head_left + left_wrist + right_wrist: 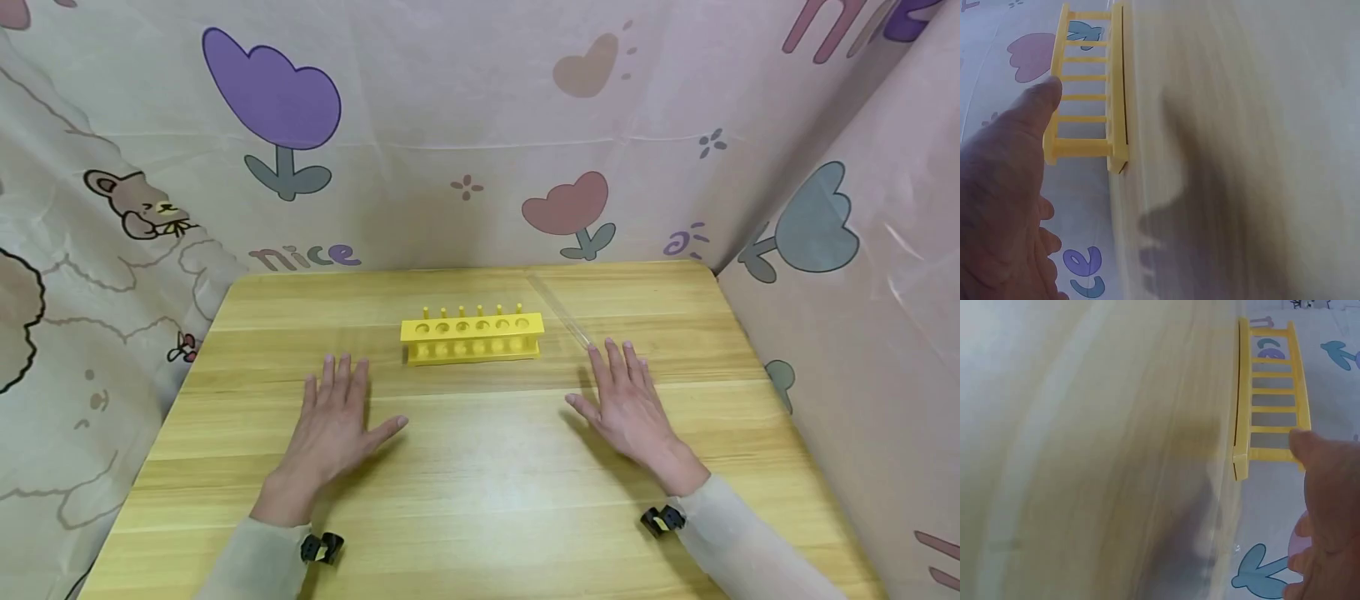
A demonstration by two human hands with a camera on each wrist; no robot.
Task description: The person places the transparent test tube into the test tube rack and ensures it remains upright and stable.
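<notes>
A yellow test tube rack with a row of round holes and several upright pegs stands toward the back of the table. To its right lies a thin clear glass tube or rod, slanting, its near end close to the right fingertips. My left hand is held palm down left of the rack, fingers straight and thumb spread. On the other side my right hand is spread the same way, holding nothing. Both wrist views show the rack beyond each thumb.
The wooden table runs back to a patterned curtain with tulips and hearts. More curtain hangs along the left and right sides. Small black devices sit at both wrists.
</notes>
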